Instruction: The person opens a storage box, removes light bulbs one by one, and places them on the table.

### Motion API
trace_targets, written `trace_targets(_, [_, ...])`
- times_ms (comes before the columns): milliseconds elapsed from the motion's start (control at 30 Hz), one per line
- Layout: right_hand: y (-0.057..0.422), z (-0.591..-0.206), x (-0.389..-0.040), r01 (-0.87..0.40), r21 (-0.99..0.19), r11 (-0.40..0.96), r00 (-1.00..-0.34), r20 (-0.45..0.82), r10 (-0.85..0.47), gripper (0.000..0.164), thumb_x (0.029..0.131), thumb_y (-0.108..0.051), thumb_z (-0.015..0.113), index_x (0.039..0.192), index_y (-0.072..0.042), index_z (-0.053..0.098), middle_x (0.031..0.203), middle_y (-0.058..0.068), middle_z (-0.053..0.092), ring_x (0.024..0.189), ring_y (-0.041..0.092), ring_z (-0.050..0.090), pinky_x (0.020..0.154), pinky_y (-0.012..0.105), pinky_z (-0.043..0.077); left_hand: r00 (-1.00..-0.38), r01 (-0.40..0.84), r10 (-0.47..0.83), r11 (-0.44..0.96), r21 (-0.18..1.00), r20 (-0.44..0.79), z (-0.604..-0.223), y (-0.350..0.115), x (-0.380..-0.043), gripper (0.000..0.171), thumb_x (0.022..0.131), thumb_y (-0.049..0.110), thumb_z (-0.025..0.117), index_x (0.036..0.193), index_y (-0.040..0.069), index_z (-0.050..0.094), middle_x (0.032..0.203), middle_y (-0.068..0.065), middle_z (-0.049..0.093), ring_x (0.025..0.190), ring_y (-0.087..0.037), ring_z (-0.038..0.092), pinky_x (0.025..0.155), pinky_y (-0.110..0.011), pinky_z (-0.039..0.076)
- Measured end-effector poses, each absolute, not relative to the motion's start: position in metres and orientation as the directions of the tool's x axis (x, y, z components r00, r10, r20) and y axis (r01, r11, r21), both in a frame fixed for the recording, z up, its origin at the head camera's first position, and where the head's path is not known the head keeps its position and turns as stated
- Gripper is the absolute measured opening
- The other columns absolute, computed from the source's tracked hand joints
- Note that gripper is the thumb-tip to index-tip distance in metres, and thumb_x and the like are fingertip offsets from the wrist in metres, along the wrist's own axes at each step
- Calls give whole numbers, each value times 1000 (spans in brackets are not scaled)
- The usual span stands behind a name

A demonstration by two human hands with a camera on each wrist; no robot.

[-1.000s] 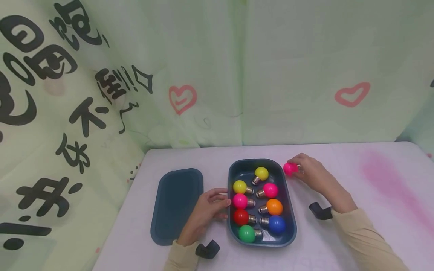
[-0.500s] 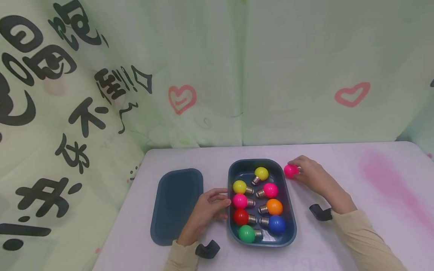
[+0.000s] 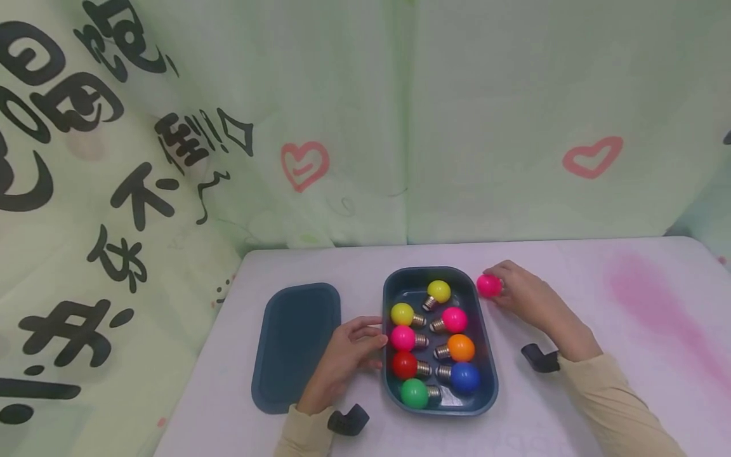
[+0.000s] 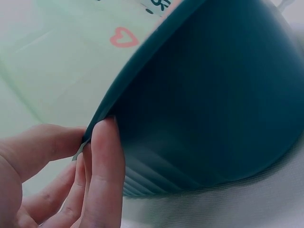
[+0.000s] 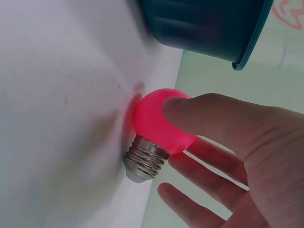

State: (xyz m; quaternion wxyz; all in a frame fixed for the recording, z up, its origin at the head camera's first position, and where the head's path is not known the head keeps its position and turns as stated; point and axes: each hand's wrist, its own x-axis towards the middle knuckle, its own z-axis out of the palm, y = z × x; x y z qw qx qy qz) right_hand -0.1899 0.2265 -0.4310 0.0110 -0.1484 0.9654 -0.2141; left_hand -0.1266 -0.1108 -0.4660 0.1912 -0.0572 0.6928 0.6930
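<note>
My right hand (image 3: 528,301) pinches a pink light bulb (image 3: 488,285) just outside the tray's upper right corner. In the right wrist view, the thumb lies on the pink bulb's globe (image 5: 156,121), with its metal screw base bare and close to the white tabletop. At the tray's left side is my left hand (image 3: 348,355). The left wrist view has its thumb and a finger (image 4: 107,161) pinching the rim of the dark blue tray (image 4: 204,95). Several bulbs lie in the tray (image 3: 492,362): yellow, pink, orange, red, blue and green.
Left of the tray, a flat dark blue lid (image 3: 297,349) lies on the white table (image 3: 217,393). A green printed curtain (image 3: 485,127) hangs behind the table and along its left. A black wrist mount (image 3: 539,358) sits at the right sleeve.
The head view has shifted slightly. My right hand stays beside the tray with the pink bulb, whose base is now more covered by the fingers. The left hand and tray keep their places.
</note>
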Motion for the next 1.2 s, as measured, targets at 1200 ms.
trace_targets(1200, [174,-395,-170,-425,-339,839,-905,167,-391,54,79,-15,83,127,0,62,122,20,62,113,37,60,90,52,55,-921,-337,189,50,940,-340,-467,-112,-127,52,87,26,77,133,10,59,111,-8,69,95,-18,67,73,-32,60])
